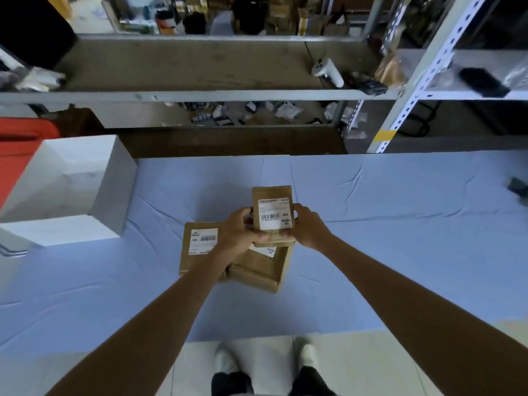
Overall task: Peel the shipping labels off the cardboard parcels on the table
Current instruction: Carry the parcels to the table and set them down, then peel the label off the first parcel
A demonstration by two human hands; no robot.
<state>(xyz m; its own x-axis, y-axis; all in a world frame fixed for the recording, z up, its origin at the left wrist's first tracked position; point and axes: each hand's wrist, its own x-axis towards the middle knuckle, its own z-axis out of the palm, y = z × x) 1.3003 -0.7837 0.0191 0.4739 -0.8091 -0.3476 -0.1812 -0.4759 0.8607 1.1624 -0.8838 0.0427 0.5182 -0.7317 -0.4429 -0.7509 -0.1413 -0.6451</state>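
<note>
A small cardboard parcel (271,192) is held up above the table between both hands, its white shipping label (275,214) facing me. My left hand (238,228) grips its left edge and lower corner. Along the right edge sits my right hand (307,225), fingers wrapped around the side. Two more cardboard parcels lie on the blue cloth below: one on the left (197,250) with a white label (203,241), and a larger one (258,270) under the held parcel, its label (270,251) mostly hidden.
A blue cloth (371,238) covers the table. An open white box (71,184) stands at the left. A dark object (517,185) lies at the right edge. Metal shelving (200,95) with clutter runs behind the table.
</note>
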